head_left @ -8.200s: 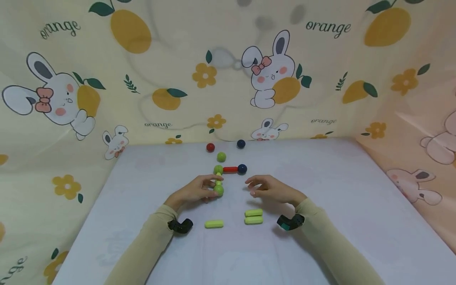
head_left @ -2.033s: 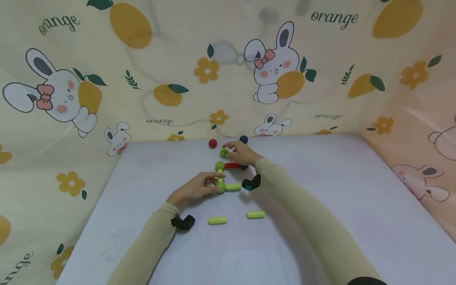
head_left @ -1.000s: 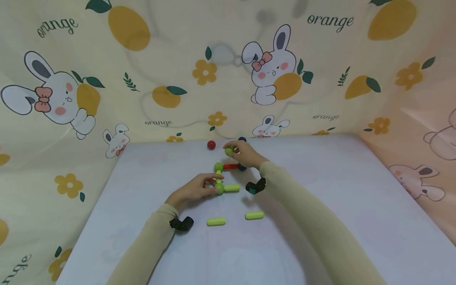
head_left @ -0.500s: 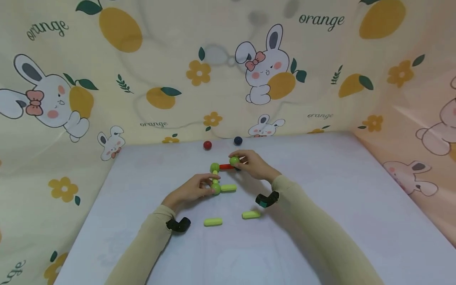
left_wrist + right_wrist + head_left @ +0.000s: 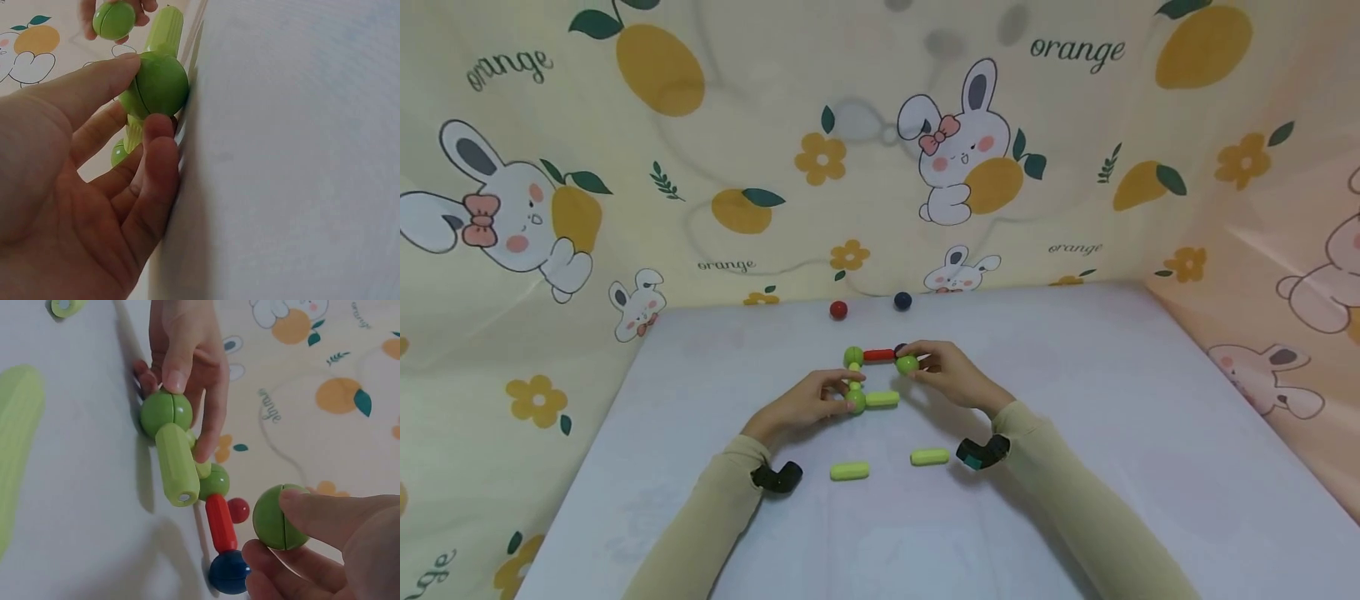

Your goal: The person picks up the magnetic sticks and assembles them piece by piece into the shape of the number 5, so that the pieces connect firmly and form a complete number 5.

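Observation:
My left hand (image 5: 805, 406) pinches the near green ball (image 5: 156, 86) of a joined toy frame between thumb and fingers. From that ball a yellow-green rod (image 5: 882, 399) points right, its metal-tipped end free in the right wrist view. A second yellow-green rod, partly behind my fingers, links it to a far green ball (image 5: 853, 357). There a red rod (image 5: 878, 355) runs to a dark blue ball (image 5: 229, 573). Between thumb and fingertips my right hand (image 5: 958, 375) holds a loose green ball (image 5: 280, 517), raised above the table, apart from the free rod end.
Two loose yellow-green rods, a left one (image 5: 849, 472) and a right one (image 5: 929, 457), lie nearer the body. At the table's back edge sit a red ball (image 5: 838, 310) and another dark blue ball (image 5: 902, 302), before a patterned cloth (image 5: 737, 125).
A yellow-green rod from the right-hand pair has joined the near green ball. My right hand has taken the loose green ball from the back and brought it nearer. My left hand keeps its place.

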A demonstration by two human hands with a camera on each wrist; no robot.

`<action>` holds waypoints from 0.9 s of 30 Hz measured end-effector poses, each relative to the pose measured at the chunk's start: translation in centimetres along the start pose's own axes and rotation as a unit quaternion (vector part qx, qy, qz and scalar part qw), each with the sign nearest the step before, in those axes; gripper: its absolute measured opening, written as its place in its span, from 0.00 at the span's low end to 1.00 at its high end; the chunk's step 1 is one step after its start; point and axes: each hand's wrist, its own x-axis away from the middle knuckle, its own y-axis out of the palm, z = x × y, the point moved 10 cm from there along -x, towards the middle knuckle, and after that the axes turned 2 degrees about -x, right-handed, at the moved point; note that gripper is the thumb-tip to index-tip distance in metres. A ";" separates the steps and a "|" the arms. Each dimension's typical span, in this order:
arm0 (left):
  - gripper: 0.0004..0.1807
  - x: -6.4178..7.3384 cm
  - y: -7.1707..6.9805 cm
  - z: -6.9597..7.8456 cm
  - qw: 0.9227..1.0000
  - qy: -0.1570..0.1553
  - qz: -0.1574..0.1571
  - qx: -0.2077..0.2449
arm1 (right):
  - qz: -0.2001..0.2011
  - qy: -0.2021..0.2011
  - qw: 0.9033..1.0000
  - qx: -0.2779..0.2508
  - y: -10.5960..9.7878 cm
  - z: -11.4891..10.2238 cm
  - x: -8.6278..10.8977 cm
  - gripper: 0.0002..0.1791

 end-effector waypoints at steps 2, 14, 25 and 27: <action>0.26 0.0 0.1 -0.1 1.000 -0.001 -0.001 0.001 | 0.000 0.003 1.000 -0.003 0.1 0.1 0.3 0.19; 0.26 0.0 0.2 0.1 1.000 -0.003 0.003 0.005 | -0.029 0.011 0.999 -0.012 0.6 0.9 1.1 0.19; 0.26 0.2 0.0 0.1 1.000 -0.002 0.005 0.006 | -0.080 0.035 0.996 -0.013 1.9 2.1 1.0 0.16; 0.27 0.2 0.0 0.0 1.000 -0.006 0.004 0.007 | -0.088 0.040 0.995 -0.009 2.2 2.2 1.1 0.15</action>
